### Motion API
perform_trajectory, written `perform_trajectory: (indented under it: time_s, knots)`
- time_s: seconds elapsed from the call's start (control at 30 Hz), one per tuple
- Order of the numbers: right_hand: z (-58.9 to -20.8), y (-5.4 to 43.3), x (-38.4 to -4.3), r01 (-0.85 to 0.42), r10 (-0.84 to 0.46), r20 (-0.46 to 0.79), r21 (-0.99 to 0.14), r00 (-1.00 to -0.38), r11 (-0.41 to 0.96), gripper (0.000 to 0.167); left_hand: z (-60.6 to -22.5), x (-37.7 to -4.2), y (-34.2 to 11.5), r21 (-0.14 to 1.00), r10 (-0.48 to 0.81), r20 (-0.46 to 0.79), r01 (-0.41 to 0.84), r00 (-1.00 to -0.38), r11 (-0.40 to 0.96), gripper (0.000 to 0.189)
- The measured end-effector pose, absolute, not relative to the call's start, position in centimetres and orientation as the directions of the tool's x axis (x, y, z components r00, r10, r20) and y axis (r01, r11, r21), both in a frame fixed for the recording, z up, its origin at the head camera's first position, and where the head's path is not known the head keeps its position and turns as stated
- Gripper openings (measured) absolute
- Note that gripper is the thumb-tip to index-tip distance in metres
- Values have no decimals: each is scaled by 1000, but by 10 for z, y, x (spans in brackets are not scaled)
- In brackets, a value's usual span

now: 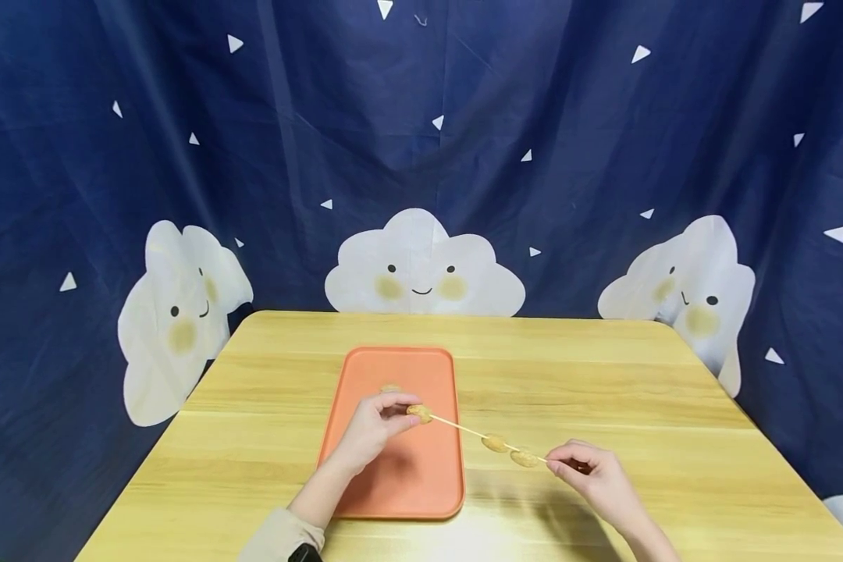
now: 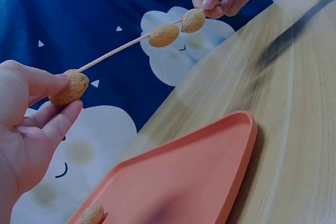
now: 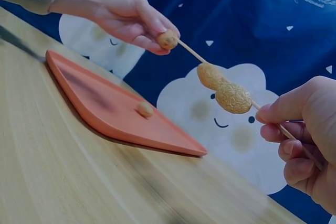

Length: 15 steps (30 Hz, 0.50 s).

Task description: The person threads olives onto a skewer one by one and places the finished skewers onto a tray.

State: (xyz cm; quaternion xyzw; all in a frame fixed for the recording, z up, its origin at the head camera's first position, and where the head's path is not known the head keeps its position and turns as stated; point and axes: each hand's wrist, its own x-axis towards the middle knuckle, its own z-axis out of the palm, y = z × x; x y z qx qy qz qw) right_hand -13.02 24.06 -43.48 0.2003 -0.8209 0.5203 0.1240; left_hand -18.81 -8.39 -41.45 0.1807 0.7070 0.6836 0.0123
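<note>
My right hand (image 1: 599, 478) pinches a thin wooden skewer (image 3: 192, 51) near one end, its fingers curled round it in the right wrist view. Two tan, wrinkled oval food pieces, one nearer my right hand (image 3: 233, 97) and one beside it (image 2: 164, 35), are threaded on the skewer. At the other end my left hand (image 1: 372, 431) pinches a third oval piece (image 2: 69, 87) between thumb and fingers. The skewer meets this piece; how deep it goes in is hidden. Skewer and pieces hang above the table, partly over an orange tray (image 1: 421, 492).
One more oval piece (image 3: 144, 109) lies on the tray, partly behind my left hand in the head view. The tray sits on a wooden table (image 1: 569, 375). A dark blue curtain (image 1: 421, 70) with white clouds hangs behind and at both sides.
</note>
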Motion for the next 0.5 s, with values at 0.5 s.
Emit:
perform_trajectory:
  time_s: [0.5]
  knots:
    - [-432,232,-135,-489,-205,444,-805,-872,336,8,-412,-187,-84,956,249,290,269,-924,-117,28]
